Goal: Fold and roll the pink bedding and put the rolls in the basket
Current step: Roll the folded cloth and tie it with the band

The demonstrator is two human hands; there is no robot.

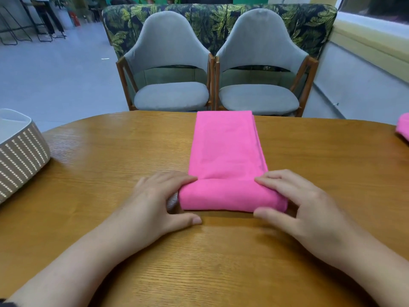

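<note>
A pink bedding piece [225, 147] lies folded into a long strip on the wooden table [110, 165], running away from me. Its near end is rolled into a short thick roll [230, 194]. My left hand [159, 200] grips the roll's left end, fingers on top and thumb at the front. My right hand [303, 204] grips the right end the same way. The basket [20, 151], beige with a white dashed pattern and a white lining, stands at the table's left edge. Its inside is hidden from this angle.
Another pink piece [402, 127] shows at the table's right edge, cut off by the frame. Two grey padded chairs [170, 85] [259, 85] stand beyond the far table edge, in front of a leaf-patterned sofa back [309, 21]. A wall runs along the right.
</note>
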